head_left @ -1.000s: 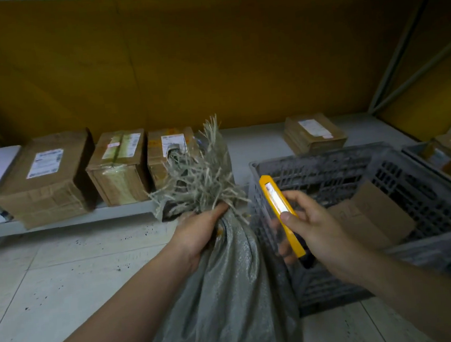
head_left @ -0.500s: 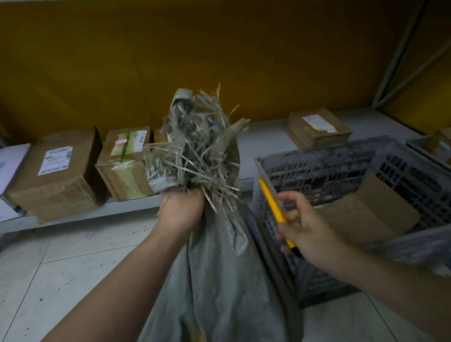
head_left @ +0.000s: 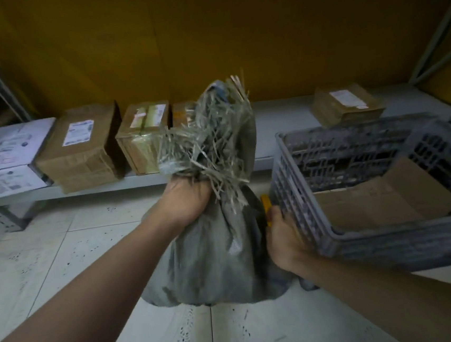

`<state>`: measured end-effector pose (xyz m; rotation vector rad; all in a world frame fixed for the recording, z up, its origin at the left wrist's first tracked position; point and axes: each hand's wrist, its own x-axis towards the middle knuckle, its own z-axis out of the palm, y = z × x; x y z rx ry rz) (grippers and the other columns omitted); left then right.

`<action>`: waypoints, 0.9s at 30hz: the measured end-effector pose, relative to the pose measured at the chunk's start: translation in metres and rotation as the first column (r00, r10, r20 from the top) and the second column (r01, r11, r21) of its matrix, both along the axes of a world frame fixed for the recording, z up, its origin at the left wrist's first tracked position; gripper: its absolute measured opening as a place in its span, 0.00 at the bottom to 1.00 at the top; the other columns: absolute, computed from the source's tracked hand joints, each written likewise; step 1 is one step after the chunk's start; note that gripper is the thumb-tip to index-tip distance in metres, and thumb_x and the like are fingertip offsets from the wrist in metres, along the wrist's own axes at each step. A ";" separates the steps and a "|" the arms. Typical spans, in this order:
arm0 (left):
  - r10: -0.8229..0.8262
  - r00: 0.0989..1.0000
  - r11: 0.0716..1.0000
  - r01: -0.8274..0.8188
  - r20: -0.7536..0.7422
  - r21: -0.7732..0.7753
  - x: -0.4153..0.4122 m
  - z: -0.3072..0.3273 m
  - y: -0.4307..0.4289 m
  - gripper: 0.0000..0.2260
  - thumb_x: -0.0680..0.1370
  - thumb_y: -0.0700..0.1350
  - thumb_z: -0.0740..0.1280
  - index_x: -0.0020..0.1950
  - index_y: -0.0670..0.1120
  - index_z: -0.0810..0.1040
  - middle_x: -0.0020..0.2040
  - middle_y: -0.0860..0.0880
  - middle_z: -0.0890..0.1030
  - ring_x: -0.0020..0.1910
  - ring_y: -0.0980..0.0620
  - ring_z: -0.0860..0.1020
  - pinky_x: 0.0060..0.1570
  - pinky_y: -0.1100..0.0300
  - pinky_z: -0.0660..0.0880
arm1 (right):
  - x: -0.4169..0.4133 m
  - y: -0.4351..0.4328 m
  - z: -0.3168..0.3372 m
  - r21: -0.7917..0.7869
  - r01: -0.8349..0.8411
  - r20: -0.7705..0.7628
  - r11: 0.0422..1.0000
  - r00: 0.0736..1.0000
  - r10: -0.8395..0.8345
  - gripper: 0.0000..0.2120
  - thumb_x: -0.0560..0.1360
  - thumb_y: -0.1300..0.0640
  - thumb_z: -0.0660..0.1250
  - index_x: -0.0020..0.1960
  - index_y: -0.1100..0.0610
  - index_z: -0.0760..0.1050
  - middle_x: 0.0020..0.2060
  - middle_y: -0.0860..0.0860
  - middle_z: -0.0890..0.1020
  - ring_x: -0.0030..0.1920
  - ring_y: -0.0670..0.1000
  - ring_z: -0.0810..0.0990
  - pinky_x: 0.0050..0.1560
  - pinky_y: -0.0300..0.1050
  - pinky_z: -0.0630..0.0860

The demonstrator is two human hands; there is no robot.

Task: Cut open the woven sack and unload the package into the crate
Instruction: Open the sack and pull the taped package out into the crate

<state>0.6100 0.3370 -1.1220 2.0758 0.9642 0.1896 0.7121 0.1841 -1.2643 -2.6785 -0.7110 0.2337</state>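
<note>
Since the earlier frame: right hand [head_left: 284, 241] dropped from in front of the crate [head_left: 327, 241] to low between sack [head_left: 213, 257] and crate's near-left corner; knife [head_left: 266, 208] now mostly hidden, only a yellow stub showing above the knuckles. Sack neck raised slightly and drawn upright.

Left hand [head_left: 187, 202]: clenched round the gathered neck of the sack, just under the frayed tuft [head_left: 210, 142]. Right hand: closed on the knife handle, knuckles against the crate wall; blade not visible, so cannot tell whether extended.

Sack: standing on the tiled floor [head_left: 49, 270], base spread and bulging, touching the crate on its right. Not yet cut, as far as visible. Package inside not seen.

Crate: grey, slatted, on the floor at right, tilted in view; a flat piece of cardboard [head_left: 373, 203] lying inside.

Far side: low shelf [head_left: 282, 115] with a row of boxes [head_left: 84, 145], not involved.

Handling, judged: woven cloth soft and limp, slack without tension; likely slick, loose strands shedding at the top. Weight sits low, moderate by the sag. Best hold at the bunched neck, as now, pulled taut upward so the cloth stiffens below the fist for the blade. Risk: blade close to right wrist and sack contents; shallow cut advised, away from the holding hand.
</note>
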 end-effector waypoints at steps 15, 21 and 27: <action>-0.371 0.910 0.857 0.412 -0.183 0.311 0.000 -0.039 0.000 0.37 0.63 0.69 0.54 0.57 0.48 0.84 0.59 0.44 0.83 0.61 0.41 0.78 0.63 0.49 0.74 | 0.003 -0.013 -0.070 -0.047 -0.045 -0.201 0.998 0.979 0.035 0.34 0.75 0.59 0.65 0.77 0.56 0.55 0.70 0.59 0.69 0.71 0.60 0.69 0.71 0.53 0.68; -0.305 0.944 0.878 0.331 -0.127 0.347 0.009 -0.049 0.009 0.37 0.63 0.73 0.54 0.62 0.55 0.81 0.64 0.48 0.81 0.65 0.42 0.76 0.65 0.42 0.71 | -0.017 -0.005 -0.063 0.098 -0.258 -0.333 0.961 0.902 0.276 0.29 0.77 0.58 0.64 0.75 0.49 0.58 0.67 0.54 0.72 0.67 0.56 0.73 0.66 0.50 0.71; -0.260 0.957 0.903 0.289 -0.131 0.317 0.006 -0.067 0.021 0.34 0.66 0.71 0.53 0.65 0.56 0.79 0.66 0.50 0.79 0.68 0.45 0.74 0.69 0.45 0.70 | -0.019 -0.005 -0.062 0.082 -0.180 -0.275 0.980 0.941 0.196 0.40 0.75 0.63 0.65 0.78 0.50 0.45 0.60 0.57 0.77 0.57 0.59 0.79 0.54 0.49 0.76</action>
